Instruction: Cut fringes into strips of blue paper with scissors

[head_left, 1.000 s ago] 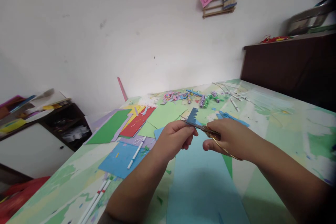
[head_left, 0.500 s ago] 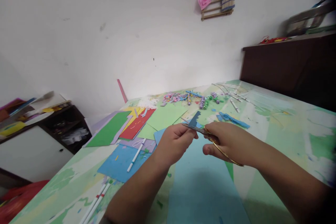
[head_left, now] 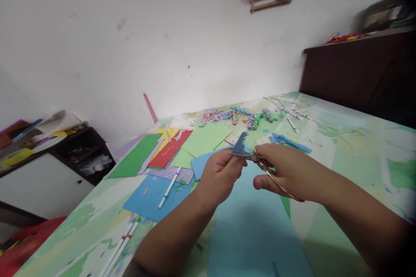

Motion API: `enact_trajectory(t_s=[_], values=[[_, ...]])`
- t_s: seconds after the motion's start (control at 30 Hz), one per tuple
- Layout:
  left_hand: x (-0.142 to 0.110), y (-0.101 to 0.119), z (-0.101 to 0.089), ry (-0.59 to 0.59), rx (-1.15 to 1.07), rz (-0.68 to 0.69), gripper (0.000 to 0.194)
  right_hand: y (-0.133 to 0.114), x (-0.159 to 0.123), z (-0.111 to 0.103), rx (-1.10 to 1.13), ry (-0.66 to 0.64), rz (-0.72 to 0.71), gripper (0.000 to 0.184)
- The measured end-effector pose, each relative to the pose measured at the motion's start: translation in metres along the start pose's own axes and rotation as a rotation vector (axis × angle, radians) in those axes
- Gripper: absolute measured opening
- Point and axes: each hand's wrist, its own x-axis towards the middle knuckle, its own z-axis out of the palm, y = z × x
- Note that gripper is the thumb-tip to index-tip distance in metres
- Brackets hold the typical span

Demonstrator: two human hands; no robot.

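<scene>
Between the fingers and thumb of my left hand (head_left: 220, 177) is a small blue paper strip (head_left: 240, 143), its right edge cut into a fringe. My right hand (head_left: 290, 171) grips gold-handled scissors (head_left: 260, 164), with the blades at the strip close to my left fingertips. Beneath both hands lies a large light blue sheet (head_left: 256, 229). Fringed blue paper pieces (head_left: 289, 142) rest on the table beyond my right hand.
Green (head_left: 136, 156), red (head_left: 170, 149) and light green sheets (head_left: 211, 136) lie left of centre. A white marker (head_left: 170, 187) sits on a blue sheet (head_left: 139, 199). Curled paper rolls (head_left: 256, 120) and paper scraps (head_left: 216, 115) are at the back. A dark cabinet (head_left: 357, 73) stands right.
The view has tilted slightly, so the wall and table sit a little higher. Both hands keep their grip; the scissors and strip have shifted slightly against each other.
</scene>
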Motion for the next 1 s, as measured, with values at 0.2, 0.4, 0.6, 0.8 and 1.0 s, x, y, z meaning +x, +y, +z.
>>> enact_trajectory(t_s=[0.2, 0.4, 0.6, 0.8, 1.0], values=[[-0.002, 0.002, -0.001, -0.037, 0.106, 0.009, 0.023, 0.001, 0.0, 0.0, -0.03, -0.014, -0.02, 0.043], [0.0, 0.004, -0.004, -0.047, 0.159, -0.013, 0.025, 0.0, -0.001, 0.001, -0.078, -0.014, 0.004, 0.041], [0.004, 0.008, -0.009, -0.119, 0.194, 0.034, 0.024, -0.003, -0.002, -0.001, -0.115, -0.03, 0.017, 0.04], [0.006, 0.008, -0.014, -0.148, 0.246, 0.091, 0.021, -0.002, -0.001, -0.001, -0.12, -0.041, -0.003, 0.038], [0.008, 0.008, -0.018, -0.193, 0.201, 0.1, 0.024, -0.004, 0.001, 0.002, -0.135, -0.027, 0.002, 0.039]])
